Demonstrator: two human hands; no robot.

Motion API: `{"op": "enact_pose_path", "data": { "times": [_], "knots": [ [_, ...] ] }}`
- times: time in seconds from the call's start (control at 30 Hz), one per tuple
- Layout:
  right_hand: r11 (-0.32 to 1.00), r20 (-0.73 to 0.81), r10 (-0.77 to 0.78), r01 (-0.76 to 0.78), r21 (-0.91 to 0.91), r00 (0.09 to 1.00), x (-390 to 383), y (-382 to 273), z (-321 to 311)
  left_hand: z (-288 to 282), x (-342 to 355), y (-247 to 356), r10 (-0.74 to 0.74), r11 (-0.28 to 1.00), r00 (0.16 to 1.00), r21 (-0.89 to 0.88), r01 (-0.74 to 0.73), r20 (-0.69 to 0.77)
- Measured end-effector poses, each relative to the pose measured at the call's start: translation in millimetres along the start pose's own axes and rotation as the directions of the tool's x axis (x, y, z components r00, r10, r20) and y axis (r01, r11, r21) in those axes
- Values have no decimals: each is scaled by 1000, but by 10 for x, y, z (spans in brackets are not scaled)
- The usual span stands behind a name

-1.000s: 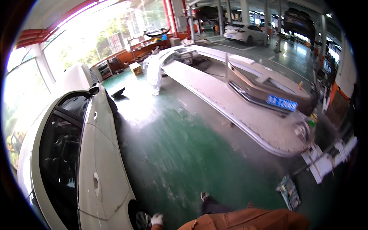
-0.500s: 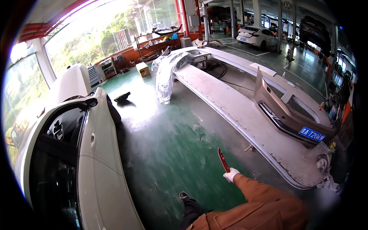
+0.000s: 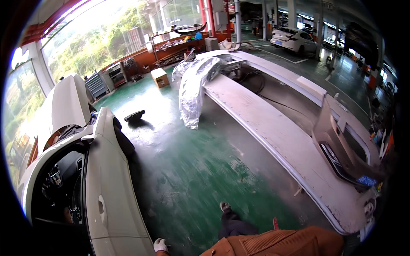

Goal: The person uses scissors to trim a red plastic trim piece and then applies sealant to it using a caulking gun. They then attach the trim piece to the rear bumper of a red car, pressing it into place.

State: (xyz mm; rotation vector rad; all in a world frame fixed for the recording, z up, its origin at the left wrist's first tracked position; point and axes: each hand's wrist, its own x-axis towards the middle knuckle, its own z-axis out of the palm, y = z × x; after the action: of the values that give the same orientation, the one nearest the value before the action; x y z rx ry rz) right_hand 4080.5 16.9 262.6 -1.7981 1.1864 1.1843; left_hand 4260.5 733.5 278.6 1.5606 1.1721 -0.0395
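Observation:
My white-gloved left hand hangs at the lower edge beside the white car, its fingers loosely open with nothing visible in them. My right hand is hidden behind my brown jacket; only the tip of a red tool shows past it. The car has its hood raised. To my right is a long pale metal platform, with a bronze bumper on its near part and crumpled silver sheeting over its far end.
Green floor runs between car and platform. A dark object lies on it ahead, with a cardboard box farther back. A grey tool cabinet and cluttered shelf line the windows. Other cars stand behind at right.
My view has moved forward along the car, showing more of its front. My right hand, seen holding the red tool half a second ago, has dropped from sight; my left hand shows again.

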Motion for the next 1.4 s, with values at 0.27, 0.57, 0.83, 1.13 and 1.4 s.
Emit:
{"op": "enact_pose_path", "data": {
  "times": [0.27, 0.57, 0.83, 1.13, 1.4],
  "knots": [
    [885, 59, -291, 292, -362, 955, 1764, -2905, -1332, 1542, 489, 684, -230, 626, 877, 755, -198, 421],
    [679, -229, -669, 707, 196, 707, 731, -8593, -2610, 2269, 1132, 1695, -329, 199, 847, 908, -369, 417],
    [835, -250, -469, 517, 189, 847, 1502, -10008, -2591, 4015, 3399, 3870, -229, 692, 893, 710, -132, 389],
    [950, 77, -201, 213, -229, 977, 1542, -11667, -2640, 5055, 4844, 7280, -81, 996, 996, 30, 80, 28],
    [771, 134, -477, 486, -411, 869, 2660, -14371, -3573, 5798, 5731, 7922, -522, 816, 853, 295, 498, 4]
  ]
}}
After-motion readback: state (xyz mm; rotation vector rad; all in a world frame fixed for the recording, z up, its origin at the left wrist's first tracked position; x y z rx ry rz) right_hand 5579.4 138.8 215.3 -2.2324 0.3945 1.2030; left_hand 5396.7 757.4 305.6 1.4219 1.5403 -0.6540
